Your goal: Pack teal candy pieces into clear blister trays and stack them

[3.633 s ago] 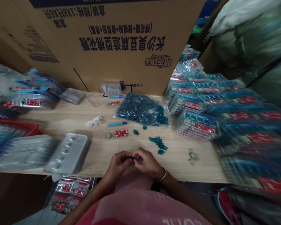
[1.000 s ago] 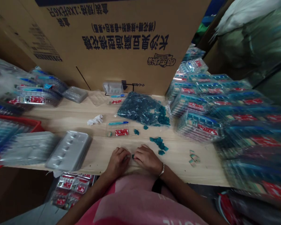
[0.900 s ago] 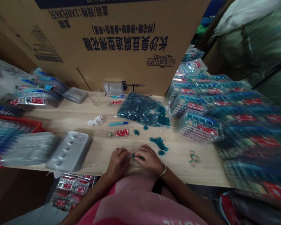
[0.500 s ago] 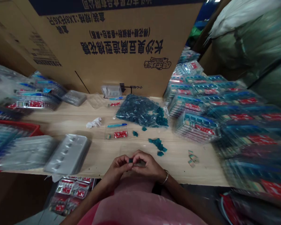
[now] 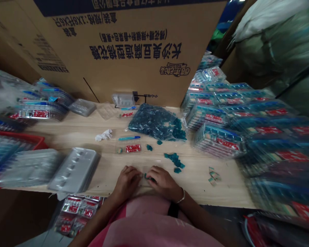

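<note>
My left hand (image 5: 127,180) and my right hand (image 5: 163,180) rest knuckles-up on the near edge of the wooden table (image 5: 195,178), fingertips almost meeting. A small teal piece (image 5: 146,176) shows between them, pinched by the curled fingers of my right hand. My left hand's fingers are curled beside it; what they hold is hidden. Just right of my right hand lies a small heap of loose teal pieces (image 5: 174,160). Farther back sits a clear bag full of teal pieces (image 5: 154,121).
A blister tray with a blue pen and red label (image 5: 128,144) lies mid-table. Empty clear trays (image 5: 74,168) stack at left, near a red basket (image 5: 28,139). Filled packs (image 5: 221,133) pile up at right. A big cardboard box (image 5: 134,51) stands behind.
Both hands, raised and pinching a teal piece half a second ago, have dropped back onto the table surface, still close together.
</note>
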Demonstrator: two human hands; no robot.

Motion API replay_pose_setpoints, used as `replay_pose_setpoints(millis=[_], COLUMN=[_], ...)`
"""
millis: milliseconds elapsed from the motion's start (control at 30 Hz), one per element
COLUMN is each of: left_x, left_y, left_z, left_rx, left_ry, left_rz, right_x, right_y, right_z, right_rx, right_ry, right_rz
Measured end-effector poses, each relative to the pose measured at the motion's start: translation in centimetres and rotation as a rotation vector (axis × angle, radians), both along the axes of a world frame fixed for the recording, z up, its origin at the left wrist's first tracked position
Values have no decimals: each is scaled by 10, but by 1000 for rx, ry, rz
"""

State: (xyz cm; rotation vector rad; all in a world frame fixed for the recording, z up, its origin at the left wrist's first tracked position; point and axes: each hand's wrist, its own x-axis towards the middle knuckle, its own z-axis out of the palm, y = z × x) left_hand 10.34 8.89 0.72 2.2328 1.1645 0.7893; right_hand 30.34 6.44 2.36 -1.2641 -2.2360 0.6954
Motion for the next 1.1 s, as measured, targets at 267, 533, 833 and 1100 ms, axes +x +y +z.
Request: replay_pose_setpoints(millis=[267,533,833,1100], left_x=[1,18,17,60], left_y=[-6,-4,8,36], left_z=[-4,1,17,20], left_rx=[87,131,-48,-457], left_ry=[108,229,-157,-698], left_rz=[1,-128,89,182], right_x=[2,29,33,16], right_y=[3,60,99,56], right_z=[1,18,9,20], right_rx=[-35,70,-4,-346], right_ry=[-3,-164,-262,562], right_rz=[-21,-295,-421,-280])
